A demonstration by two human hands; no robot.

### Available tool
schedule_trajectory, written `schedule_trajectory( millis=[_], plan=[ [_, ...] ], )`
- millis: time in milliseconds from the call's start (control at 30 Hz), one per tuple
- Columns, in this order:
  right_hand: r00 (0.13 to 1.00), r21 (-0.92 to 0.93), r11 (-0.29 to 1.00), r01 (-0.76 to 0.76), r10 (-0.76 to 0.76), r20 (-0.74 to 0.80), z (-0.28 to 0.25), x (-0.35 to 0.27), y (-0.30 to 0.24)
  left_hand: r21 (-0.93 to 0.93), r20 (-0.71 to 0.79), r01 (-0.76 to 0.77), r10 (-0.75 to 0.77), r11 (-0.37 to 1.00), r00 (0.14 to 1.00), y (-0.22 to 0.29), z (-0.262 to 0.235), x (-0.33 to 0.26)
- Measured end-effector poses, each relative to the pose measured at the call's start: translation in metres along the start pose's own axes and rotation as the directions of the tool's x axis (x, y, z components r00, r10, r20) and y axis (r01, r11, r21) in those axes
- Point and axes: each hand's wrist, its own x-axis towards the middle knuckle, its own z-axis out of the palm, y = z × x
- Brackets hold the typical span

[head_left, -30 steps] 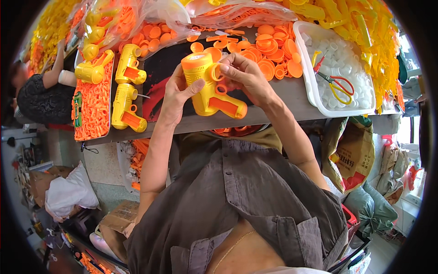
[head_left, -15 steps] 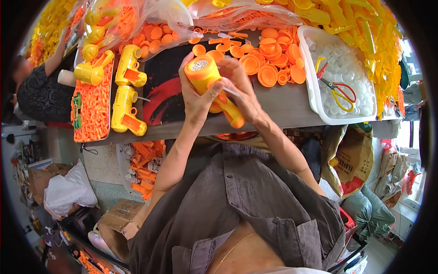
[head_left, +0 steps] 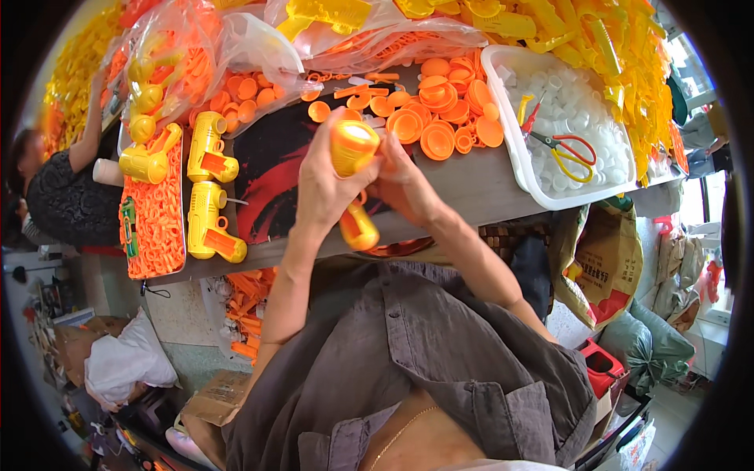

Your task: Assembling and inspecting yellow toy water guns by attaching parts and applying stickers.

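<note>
Two bare hands meet over the front edge of the grey table [head_left: 471,174]. Your left hand [head_left: 320,188] is closed around a yellow and orange, gun-shaped plastic body [head_left: 351,157]; its handle points down toward you. Your right hand [head_left: 402,182] has its fingers bent at the body's right side; I cannot tell how far they open, or whether they hold a small piece. If your left grip loosens, the body could slip off this edge. A piece dropped forward could, I think, get lost among the loose, round orange plastic cups [head_left: 440,118]. At left, two similar yellow bodies [head_left: 203,210] lie on the table; the nearer could fall if your forearm swings wide.
</note>
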Motion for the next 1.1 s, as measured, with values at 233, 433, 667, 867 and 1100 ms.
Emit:
schedule_trajectory(
  millis=[233, 433, 667, 867, 1100],
  plan=[
    [0.988, -0.682, 0.729, 0.063, -0.142, -0.06, -0.017, 0.014, -0.024, 0.734, 0.183, -0.273, 0.206, 0.622, 0.961, 0.005, -0.028, -0.021],
    [0.744, -0.983, -0.148, 0.109, -0.644, 0.18, -0.053, 0.083, -0.081, 0.632, -0.001, -0.049, 0.063, 0.774, 0.998, -0.025, -0.041, -0.056],
    [0.686, -0.643, -0.727, -0.239, -0.595, 0.418, -0.086, 0.164, -0.09, 0.65, 0.001, -0.093, 0.122, 0.754, 0.993, -0.032, -0.041, -0.057],
    [0.799, -0.577, -0.816, -0.04, -0.373, 0.472, -0.079, 0.145, -0.105, 0.619, -0.006, -0.101, 0.133, 0.779, 0.991, -0.034, -0.042, -0.057],
    [0.899, -0.906, 0.273, 0.324, -0.387, 0.205, -0.006, 0.064, -0.079, 0.508, 0.006, -0.132, 0.15, 0.851, 0.989, -0.036, -0.043, -0.044]
  ],
)
